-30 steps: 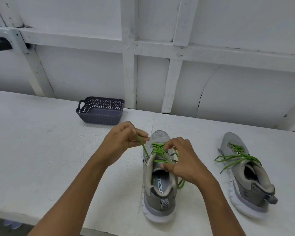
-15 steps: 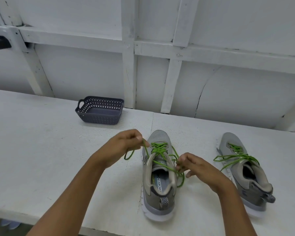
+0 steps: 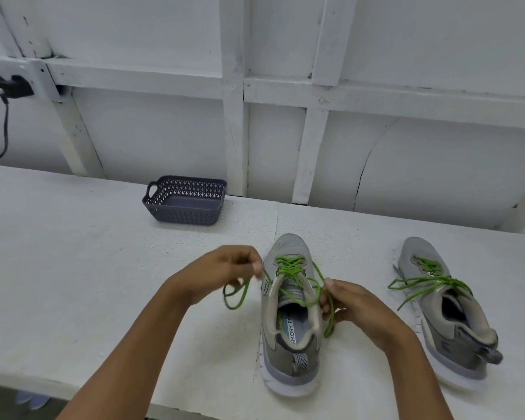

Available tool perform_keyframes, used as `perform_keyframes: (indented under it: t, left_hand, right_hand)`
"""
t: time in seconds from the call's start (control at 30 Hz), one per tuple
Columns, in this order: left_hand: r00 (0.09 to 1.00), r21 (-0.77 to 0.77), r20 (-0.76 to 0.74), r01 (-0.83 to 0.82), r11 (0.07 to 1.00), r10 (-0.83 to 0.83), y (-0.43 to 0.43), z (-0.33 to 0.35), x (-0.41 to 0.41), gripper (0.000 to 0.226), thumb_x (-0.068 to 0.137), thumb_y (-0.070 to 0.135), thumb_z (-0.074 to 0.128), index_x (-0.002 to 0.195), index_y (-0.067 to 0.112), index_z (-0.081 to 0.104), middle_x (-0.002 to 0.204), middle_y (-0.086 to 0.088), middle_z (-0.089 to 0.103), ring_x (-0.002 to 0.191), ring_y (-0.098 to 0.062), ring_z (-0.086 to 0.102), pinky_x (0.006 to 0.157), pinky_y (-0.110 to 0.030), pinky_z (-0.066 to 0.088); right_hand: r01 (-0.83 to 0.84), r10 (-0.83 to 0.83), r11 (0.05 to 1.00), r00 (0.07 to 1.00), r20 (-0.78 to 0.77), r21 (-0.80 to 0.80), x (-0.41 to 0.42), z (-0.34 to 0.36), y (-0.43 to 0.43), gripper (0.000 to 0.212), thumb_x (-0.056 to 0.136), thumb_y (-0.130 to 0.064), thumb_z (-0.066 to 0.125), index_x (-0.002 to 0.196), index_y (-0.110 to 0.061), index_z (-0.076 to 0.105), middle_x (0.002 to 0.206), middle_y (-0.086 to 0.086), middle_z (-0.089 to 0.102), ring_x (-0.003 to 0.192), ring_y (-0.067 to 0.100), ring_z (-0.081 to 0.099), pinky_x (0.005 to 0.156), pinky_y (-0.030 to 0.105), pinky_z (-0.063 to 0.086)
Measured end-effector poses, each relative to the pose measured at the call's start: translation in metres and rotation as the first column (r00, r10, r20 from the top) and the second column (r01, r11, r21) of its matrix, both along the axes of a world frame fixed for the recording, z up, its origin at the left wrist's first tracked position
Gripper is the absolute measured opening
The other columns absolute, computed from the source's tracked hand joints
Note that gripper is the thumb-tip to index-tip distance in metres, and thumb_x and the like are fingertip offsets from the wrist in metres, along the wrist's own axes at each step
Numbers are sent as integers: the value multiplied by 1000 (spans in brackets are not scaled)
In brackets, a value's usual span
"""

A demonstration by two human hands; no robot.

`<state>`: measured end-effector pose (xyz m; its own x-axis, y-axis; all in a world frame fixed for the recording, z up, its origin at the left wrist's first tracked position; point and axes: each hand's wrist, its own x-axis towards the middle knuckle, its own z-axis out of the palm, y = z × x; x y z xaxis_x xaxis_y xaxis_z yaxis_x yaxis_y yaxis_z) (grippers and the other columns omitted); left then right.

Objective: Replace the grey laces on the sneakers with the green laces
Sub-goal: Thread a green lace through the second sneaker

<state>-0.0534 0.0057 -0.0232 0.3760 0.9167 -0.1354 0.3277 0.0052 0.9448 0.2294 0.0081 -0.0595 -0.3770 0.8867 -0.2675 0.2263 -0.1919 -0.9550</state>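
Head view. Near shoe (image 3: 290, 316) stands upright on table (image 3: 73, 268), toe at 12 o'clock, heel at 6; green lace (image 3: 291, 266) criss-crosses its eyelets. L hand (image 3: 222, 274), at 9 o'clock of shoe, pinches one lace end betw. thumb & fingers; slack hangs in a loop (image 3: 235, 294) below the hand, just beside shoe's L wall. R hand (image 3: 352, 304), at 3 o'clock of shoe, is closed on the other lace end, which crosses the collar & drops past the fingers. Second shoe (image 3: 446, 310) sits well apart at 3 o'clock, toe toward 11; its green lace (image 3: 422, 283) is threaded, ends splayed loose across the tongue. Dark basket (image 3: 185, 201) at 11 o'clock, near wall (image 3: 437, 162).
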Motion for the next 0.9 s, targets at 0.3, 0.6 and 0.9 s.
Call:
perform_keyframes:
  t: [0.3,0.6,0.9]
  left_hand:
    - [813,-300,503,-154,941,293,9,-9,6,27,100,13,48,73,11,45,66,-6,35,57,-20,37,60,-35,49]
    - [990,-93,20,-136,986,138,10,-15,6,9,93,9,60,101,9,64,81,0,67,66,-14,51,62,-29,44]
    - [977,142,-215,31,989,0,8,-15,20,9,87,8,72,93,16,71,87,2,74,79,-5,67,78,-20,54]
  right_hand:
    - [-72,73,996,997,-8,59,10,4,-1,25,84,-34,62,68,-15,60,70,3,59,71,14,55,74,33,42]
    - [-8,-8,994,990,143,113,15,9,6,19,89,-29,68,74,-18,68,78,-2,67,77,11,59,73,32,46]
    - [-225,-39,843,880,473,488,-31,33,11,18,81,-27,77,85,-38,64,99,-15,60,96,3,54,77,20,41]
